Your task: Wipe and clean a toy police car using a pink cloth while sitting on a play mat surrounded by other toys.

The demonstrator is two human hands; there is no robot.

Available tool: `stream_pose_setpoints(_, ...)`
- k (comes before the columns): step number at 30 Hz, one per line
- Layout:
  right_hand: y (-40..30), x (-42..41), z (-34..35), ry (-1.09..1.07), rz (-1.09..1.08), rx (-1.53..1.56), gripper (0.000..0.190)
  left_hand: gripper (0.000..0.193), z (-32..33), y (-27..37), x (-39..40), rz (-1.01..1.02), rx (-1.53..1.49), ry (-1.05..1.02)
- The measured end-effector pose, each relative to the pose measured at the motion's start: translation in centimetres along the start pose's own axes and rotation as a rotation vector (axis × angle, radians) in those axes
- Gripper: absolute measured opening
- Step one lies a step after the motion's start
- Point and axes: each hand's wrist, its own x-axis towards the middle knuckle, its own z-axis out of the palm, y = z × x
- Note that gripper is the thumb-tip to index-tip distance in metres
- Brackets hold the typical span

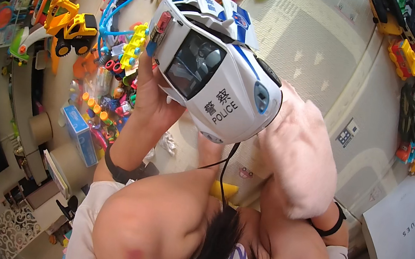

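A white toy police car (215, 75) with blue stripes is held up in front of me, its bonnet tilted towards me. My left hand (156, 94) grips its left side, thumb up by the red-and-blue light bar (161, 25). Both side doors (240, 21) on the far side stand swung outward. A fluffy pale pink cloth (303, 155) covers my right hand and forearm; its upper end meets the car's front right corner. Under the cloth, the fingers of my right hand are hidden.
Many small toys (117, 93) lie heaped at left, beside a yellow toy excavator (72, 27) and a blue box (80, 135). More toy vehicles (403, 59) line the right edge. A white sheet (400, 232) is at lower right. A patterned play mat (320, 62) spreads beneath.
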Motion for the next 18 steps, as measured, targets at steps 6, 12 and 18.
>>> stream_pose_setpoints(6, 0.7, 1.7, 1.2, 0.082, 0.016, 0.364, 0.055, 0.066, -0.1, -1.0, 0.3, -0.029, 0.232, 0.131)
stream_pose_setpoints(12, 1.0, 1.3, 1.7, 0.276, 0.106, 0.687, 0.048, 0.078, 1.9, -2.2, 0.0, -0.025, 0.459, 0.071)
stream_pose_setpoints(18, 0.7, 2.3, 0.0, 0.164, 0.113, 0.707, 0.057, 0.107, 1.6, -1.0, -0.9, 0.112, 0.751, -0.058)
